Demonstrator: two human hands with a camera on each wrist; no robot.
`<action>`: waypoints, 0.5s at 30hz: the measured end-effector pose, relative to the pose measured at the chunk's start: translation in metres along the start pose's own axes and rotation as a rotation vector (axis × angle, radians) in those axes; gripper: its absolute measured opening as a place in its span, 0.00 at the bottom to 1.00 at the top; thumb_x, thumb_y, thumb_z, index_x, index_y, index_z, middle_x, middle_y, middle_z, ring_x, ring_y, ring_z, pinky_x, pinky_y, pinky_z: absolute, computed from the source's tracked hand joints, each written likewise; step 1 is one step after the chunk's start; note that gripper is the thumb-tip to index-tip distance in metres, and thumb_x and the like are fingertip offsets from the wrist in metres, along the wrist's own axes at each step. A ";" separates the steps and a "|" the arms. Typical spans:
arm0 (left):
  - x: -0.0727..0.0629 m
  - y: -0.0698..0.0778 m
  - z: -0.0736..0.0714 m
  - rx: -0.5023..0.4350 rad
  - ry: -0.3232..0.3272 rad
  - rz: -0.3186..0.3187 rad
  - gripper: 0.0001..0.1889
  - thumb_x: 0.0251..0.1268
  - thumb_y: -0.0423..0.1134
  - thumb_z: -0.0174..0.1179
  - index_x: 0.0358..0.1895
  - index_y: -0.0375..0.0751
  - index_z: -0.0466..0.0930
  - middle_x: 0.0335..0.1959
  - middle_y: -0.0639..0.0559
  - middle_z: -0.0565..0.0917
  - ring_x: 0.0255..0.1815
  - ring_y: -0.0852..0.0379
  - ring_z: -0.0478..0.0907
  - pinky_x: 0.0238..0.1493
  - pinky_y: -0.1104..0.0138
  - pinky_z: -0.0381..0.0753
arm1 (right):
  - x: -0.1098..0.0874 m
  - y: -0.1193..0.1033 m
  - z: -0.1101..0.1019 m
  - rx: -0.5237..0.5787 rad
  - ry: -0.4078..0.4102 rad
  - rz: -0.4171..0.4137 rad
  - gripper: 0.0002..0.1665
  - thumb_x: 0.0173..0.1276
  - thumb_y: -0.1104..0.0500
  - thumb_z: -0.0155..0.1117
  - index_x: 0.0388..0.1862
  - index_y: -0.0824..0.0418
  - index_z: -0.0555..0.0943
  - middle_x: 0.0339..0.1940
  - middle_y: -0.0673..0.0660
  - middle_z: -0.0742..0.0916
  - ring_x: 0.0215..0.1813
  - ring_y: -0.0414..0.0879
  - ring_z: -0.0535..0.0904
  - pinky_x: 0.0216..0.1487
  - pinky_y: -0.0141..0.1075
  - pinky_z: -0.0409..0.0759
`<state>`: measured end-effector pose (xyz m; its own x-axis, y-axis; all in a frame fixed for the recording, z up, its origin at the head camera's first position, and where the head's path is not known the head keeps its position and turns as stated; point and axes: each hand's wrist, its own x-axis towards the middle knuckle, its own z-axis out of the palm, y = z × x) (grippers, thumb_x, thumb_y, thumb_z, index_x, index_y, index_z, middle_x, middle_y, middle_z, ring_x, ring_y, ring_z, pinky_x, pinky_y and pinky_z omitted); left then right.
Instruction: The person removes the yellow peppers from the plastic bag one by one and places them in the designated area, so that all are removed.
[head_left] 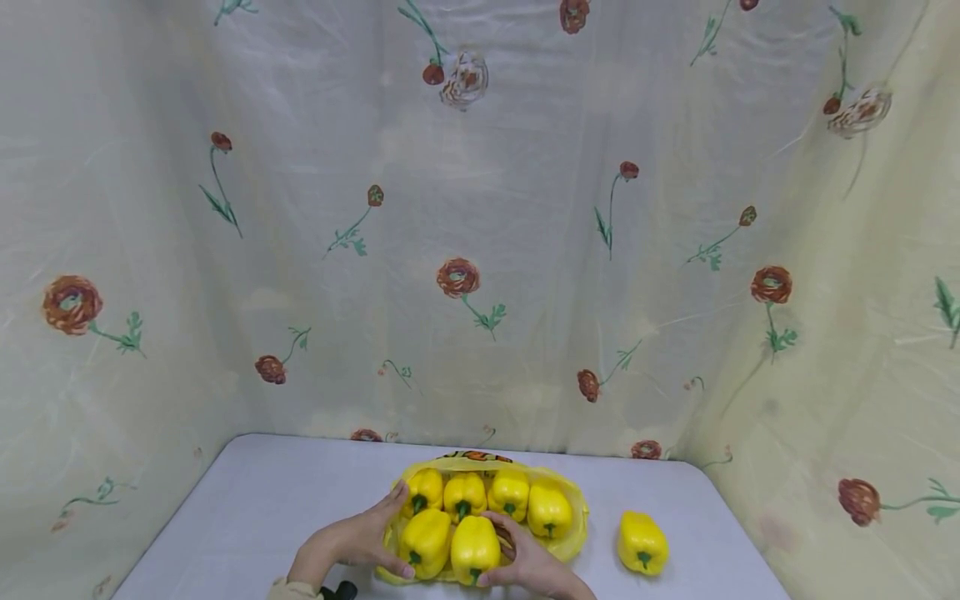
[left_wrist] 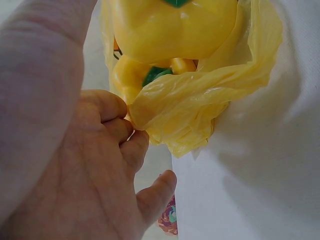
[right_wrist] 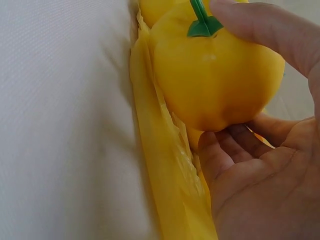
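Several yellow bell peppers with green stems lie in two rows inside a thin yellow plastic bag (head_left: 576,533). My right hand (head_left: 528,560) grips the front bell pepper (head_left: 475,550), its thumb by the stem and its fingers curled against the base, as the right wrist view shows of this pepper (right_wrist: 215,75). At the bag's left end, my left hand (head_left: 360,537) holds the bag with thumb and fingers spread apart, the thumb near the front-left bell pepper (head_left: 426,543). In the left wrist view, bent fingers (left_wrist: 117,107) touch the crumpled rim (left_wrist: 185,100).
One more bell pepper (head_left: 642,543) lies on the white table (head_left: 300,475), right of the bag. A flowered curtain (head_left: 517,367) surrounds the table at the back and sides. A small black object (head_left: 343,591) shows below my left wrist.
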<state>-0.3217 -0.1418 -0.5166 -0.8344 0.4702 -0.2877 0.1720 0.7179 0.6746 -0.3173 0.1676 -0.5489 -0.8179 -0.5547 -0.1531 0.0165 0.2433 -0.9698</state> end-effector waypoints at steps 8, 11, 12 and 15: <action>0.001 -0.001 0.000 0.012 -0.002 0.006 0.64 0.45 0.63 0.71 0.78 0.41 0.37 0.80 0.40 0.38 0.78 0.37 0.44 0.72 0.39 0.53 | -0.005 -0.003 -0.002 -0.030 0.009 0.019 0.51 0.57 0.54 0.75 0.74 0.58 0.58 0.75 0.63 0.63 0.74 0.63 0.59 0.73 0.57 0.60; 0.001 -0.001 0.000 0.008 -0.007 0.008 0.64 0.46 0.62 0.71 0.78 0.41 0.37 0.80 0.40 0.38 0.78 0.37 0.44 0.72 0.39 0.53 | -0.009 -0.005 -0.003 -0.041 0.025 0.040 0.51 0.56 0.53 0.76 0.74 0.57 0.59 0.75 0.64 0.63 0.74 0.65 0.59 0.72 0.58 0.60; 0.001 -0.001 0.000 0.008 -0.009 0.009 0.64 0.46 0.62 0.70 0.78 0.41 0.37 0.80 0.40 0.38 0.78 0.37 0.44 0.72 0.39 0.53 | -0.010 -0.006 -0.003 -0.045 0.029 0.041 0.52 0.55 0.53 0.76 0.74 0.57 0.59 0.75 0.65 0.63 0.74 0.65 0.59 0.72 0.59 0.60; 0.000 -0.001 -0.001 0.010 -0.008 0.012 0.64 0.46 0.62 0.70 0.78 0.41 0.37 0.80 0.40 0.38 0.79 0.37 0.43 0.72 0.39 0.53 | -0.014 -0.009 -0.004 -0.063 0.037 0.031 0.52 0.55 0.52 0.76 0.74 0.59 0.58 0.75 0.65 0.63 0.74 0.66 0.58 0.71 0.59 0.61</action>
<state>-0.3223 -0.1426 -0.5165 -0.8277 0.4831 -0.2855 0.1874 0.7175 0.6709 -0.3084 0.1768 -0.5368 -0.8385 -0.5161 -0.1747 0.0071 0.3103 -0.9506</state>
